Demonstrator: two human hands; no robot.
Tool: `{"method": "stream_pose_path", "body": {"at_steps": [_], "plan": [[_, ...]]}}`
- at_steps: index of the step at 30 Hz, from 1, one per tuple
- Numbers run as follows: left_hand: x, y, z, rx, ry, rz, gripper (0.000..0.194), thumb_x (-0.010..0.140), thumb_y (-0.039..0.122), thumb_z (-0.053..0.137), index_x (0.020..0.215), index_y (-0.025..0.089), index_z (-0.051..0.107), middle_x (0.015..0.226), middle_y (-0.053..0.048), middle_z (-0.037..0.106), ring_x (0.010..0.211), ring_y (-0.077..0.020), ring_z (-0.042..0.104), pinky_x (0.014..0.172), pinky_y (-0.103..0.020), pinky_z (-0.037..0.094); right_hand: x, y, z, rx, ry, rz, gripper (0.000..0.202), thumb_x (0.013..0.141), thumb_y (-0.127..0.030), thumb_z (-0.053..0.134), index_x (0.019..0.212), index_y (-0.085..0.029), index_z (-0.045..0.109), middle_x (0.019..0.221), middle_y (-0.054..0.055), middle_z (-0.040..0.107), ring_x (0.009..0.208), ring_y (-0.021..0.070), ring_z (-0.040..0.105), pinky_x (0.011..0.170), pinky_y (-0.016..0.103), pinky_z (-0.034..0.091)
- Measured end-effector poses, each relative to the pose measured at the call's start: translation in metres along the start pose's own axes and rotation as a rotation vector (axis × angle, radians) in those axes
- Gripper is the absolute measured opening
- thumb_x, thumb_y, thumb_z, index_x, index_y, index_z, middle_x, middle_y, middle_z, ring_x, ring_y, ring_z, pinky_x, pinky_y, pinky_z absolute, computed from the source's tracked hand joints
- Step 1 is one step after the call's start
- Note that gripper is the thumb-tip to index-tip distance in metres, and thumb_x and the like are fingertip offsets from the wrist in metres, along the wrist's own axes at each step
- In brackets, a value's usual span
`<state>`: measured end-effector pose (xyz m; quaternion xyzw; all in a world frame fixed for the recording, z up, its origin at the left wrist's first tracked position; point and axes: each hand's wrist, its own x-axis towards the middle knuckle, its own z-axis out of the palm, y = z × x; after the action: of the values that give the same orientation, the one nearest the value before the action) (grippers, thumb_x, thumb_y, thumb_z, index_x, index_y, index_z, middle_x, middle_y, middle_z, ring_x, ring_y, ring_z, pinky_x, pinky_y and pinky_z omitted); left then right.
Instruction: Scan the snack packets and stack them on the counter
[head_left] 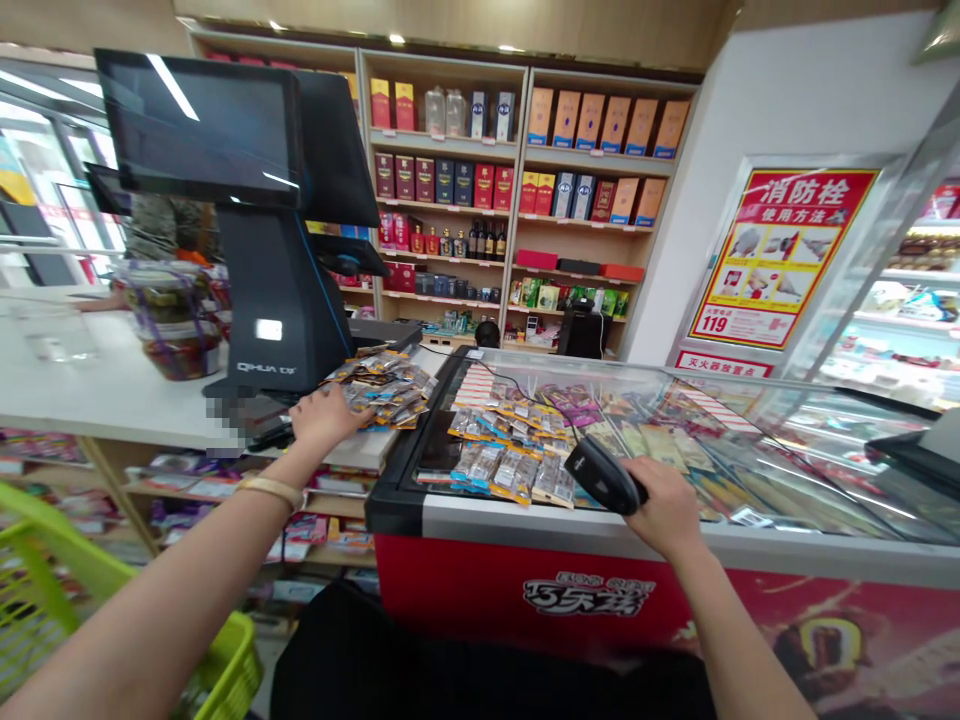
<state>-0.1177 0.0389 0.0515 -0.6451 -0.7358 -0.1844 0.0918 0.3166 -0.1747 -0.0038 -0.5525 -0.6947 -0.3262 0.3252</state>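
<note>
My left hand (326,420) rests at the near left edge of a pile of small snack packets (390,385) on the counter, beside the black register; whether it grips a packet is hard to see. My right hand (664,500) is wrapped round the handle of a black barcode scanner (604,475), held above the front edge of the freezer. Left of the scanner, more small packets (514,470) lie in rows on the freezer's glass top. The scanner's thin cable runs back over the glass toward the counter.
A register with two screens (262,300) stands on the white counter (45,390), with tied jars (176,320) to its left. A green basket (232,665) is low at the left. The red freezer (465,590) spans the front right. Behind are shelves of boxes (450,185).
</note>
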Motion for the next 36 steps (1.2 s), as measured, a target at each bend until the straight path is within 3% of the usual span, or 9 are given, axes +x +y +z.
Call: {"method": "stream_pose_path", "body": {"at_steps": [5, 11, 16, 20, 23, 30, 36], "plan": [[0.003, -0.003, 0.013, 0.014, 0.007, 0.029, 0.056, 0.074, 0.059, 0.056, 0.106, 0.012, 0.058, 0.112, -0.02, 0.063, 0.108, -0.0402, 0.057, 0.086, -0.048, 0.043, 0.004, -0.004, -0.002, 0.024, 0.004, -0.004, 0.025, 0.071, -0.015, 0.052, 0.092, -0.02, 0.065, 0.081, 0.006, 0.068, 0.074, 0.0199, 0.062, 0.067, 0.029, 0.041], [0.008, -0.009, 0.015, -0.149, 0.057, 0.067, 0.044, 0.069, 0.04, 0.063, 0.103, 0.013, 0.058, 0.117, -0.02, 0.058, 0.106, -0.0324, 0.057, 0.085, -0.039, 0.048, 0.005, -0.003, -0.001, 0.019, 0.003, -0.027, 0.024, 0.071, -0.015, 0.053, 0.091, -0.019, 0.064, 0.081, 0.006, 0.068, 0.074, 0.0196, 0.062, 0.068, 0.029, 0.041], [0.002, -0.018, 0.01, -0.353, 0.256, 0.125, 0.041, 0.067, 0.027, 0.064, 0.106, 0.02, 0.056, 0.116, -0.011, 0.056, 0.113, -0.0282, 0.053, 0.094, -0.038, 0.048, 0.005, -0.007, 0.0, 0.038, -0.003, -0.004, 0.025, 0.07, -0.014, 0.052, 0.091, -0.02, 0.064, 0.083, 0.006, 0.068, 0.076, 0.0194, 0.062, 0.068, 0.029, 0.04], [-0.016, -0.015, 0.003, -0.566, 0.369, 0.229, 0.048, 0.071, 0.03, 0.062, 0.117, 0.021, 0.054, 0.123, -0.008, 0.05, 0.114, -0.0275, 0.053, 0.093, -0.039, 0.053, 0.007, -0.01, -0.002, 0.041, 0.002, -0.008, 0.026, 0.069, -0.014, 0.052, 0.09, -0.02, 0.065, 0.081, 0.005, 0.068, 0.075, 0.0194, 0.062, 0.067, 0.029, 0.04], [-0.036, -0.002, -0.005, -0.726, 0.294, 0.367, 0.055, 0.07, 0.033, 0.064, 0.122, 0.018, 0.055, 0.127, -0.011, 0.048, 0.111, -0.0258, 0.055, 0.086, -0.037, 0.057, 0.011, -0.015, -0.004, 0.061, -0.022, 0.003, 0.024, 0.07, -0.015, 0.053, 0.089, -0.02, 0.066, 0.082, 0.005, 0.068, 0.075, 0.0191, 0.061, 0.068, 0.029, 0.04], [-0.083, 0.042, -0.017, -0.921, 0.031, 0.644, 0.056, 0.07, 0.035, 0.065, 0.125, 0.024, 0.059, 0.126, -0.009, 0.053, 0.115, -0.0263, 0.054, 0.082, -0.037, 0.06, 0.028, -0.03, -0.012, 0.147, -0.073, -0.035, 0.024, 0.071, -0.016, 0.054, 0.09, -0.02, 0.067, 0.079, 0.005, 0.067, 0.073, 0.0177, 0.059, 0.067, 0.028, 0.038], [-0.105, 0.06, -0.018, -0.958, -0.097, 0.828, 0.055, 0.073, 0.028, 0.065, 0.127, 0.026, 0.058, 0.128, -0.01, 0.054, 0.115, -0.026, 0.056, 0.078, -0.032, 0.061, 0.039, -0.039, -0.016, 0.16, -0.124, -0.063, 0.024, 0.07, -0.014, 0.054, 0.089, -0.021, 0.067, 0.075, 0.004, 0.066, 0.07, 0.0168, 0.058, 0.066, 0.028, 0.036]]}}
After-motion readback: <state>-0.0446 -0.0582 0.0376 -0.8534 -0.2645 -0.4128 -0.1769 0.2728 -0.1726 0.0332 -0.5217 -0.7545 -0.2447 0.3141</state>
